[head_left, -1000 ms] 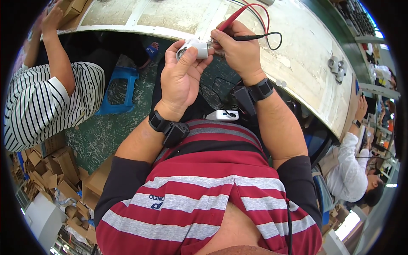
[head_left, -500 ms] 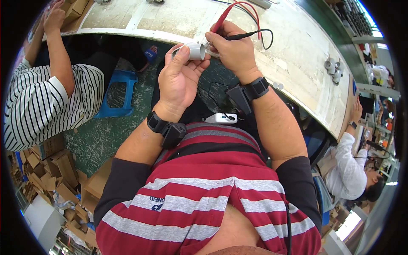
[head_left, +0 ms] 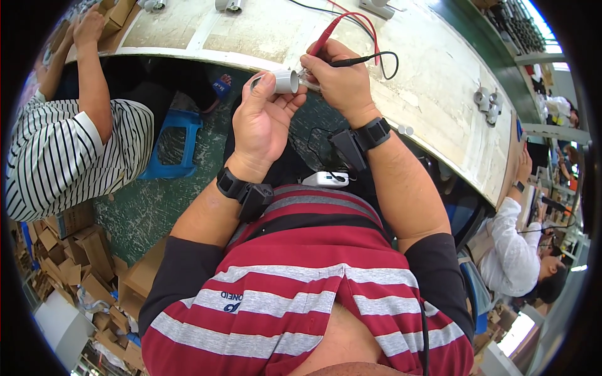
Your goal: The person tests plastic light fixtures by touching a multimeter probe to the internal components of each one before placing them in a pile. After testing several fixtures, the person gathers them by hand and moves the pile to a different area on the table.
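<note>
Light grey and smooth, a short hollow cylinder [head_left: 286, 82] sits by the near edge of the scuffed cream-white worktable [head_left: 433, 106], its round open end turned right. The left hand [head_left: 260, 122] clamps it, thumb on top and fingers beneath. The right hand [head_left: 343, 81], close by at the same table edge, is closed on a slim red test probe [head_left: 325, 39] and a slim black test probe [head_left: 348, 62]; small pale parts show at its fingertips, and whether the probe tips touch them cannot be told. A thin red cable [head_left: 375, 37] loops over the table. Grey round fittings [head_left: 489, 103] stand on the table's right part, and two small white discs [head_left: 406, 130] lie by its near edge. A blue plastic stool [head_left: 182, 168] stands before the table, leftward.
</note>
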### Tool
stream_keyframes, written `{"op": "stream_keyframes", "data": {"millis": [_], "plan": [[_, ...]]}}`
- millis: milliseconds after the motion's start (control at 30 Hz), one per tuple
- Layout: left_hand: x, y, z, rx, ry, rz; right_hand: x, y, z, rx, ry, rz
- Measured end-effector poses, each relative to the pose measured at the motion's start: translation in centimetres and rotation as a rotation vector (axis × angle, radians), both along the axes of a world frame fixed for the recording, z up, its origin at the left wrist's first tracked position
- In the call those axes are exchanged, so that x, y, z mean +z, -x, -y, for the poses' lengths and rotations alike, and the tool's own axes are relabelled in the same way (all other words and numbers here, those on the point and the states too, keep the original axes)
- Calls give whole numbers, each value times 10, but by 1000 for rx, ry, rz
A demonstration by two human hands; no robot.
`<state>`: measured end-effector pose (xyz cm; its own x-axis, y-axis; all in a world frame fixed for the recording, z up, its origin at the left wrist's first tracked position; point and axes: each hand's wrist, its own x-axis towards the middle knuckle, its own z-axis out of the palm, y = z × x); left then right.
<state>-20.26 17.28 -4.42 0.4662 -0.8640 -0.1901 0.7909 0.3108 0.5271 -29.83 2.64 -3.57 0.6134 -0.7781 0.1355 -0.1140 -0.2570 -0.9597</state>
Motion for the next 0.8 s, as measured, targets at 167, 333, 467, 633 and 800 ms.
{"op": "stream_keyframes", "data": {"millis": [167,333,467,633,800], "plan": [[3,-1,2,-4,7,10,7,-1,-1,-2,-40,-1],[-1,0,1,7,2,4,4,-1,-1,-25,18,24],[-2,1,1,4,-10,10,3,1,-2,-23,-5,40],[1,2,1,7,-35,17,1,1,0,8,-54,47],[8,-1,2,16,-50,39,0,-1,2,23,-29,78]]}}
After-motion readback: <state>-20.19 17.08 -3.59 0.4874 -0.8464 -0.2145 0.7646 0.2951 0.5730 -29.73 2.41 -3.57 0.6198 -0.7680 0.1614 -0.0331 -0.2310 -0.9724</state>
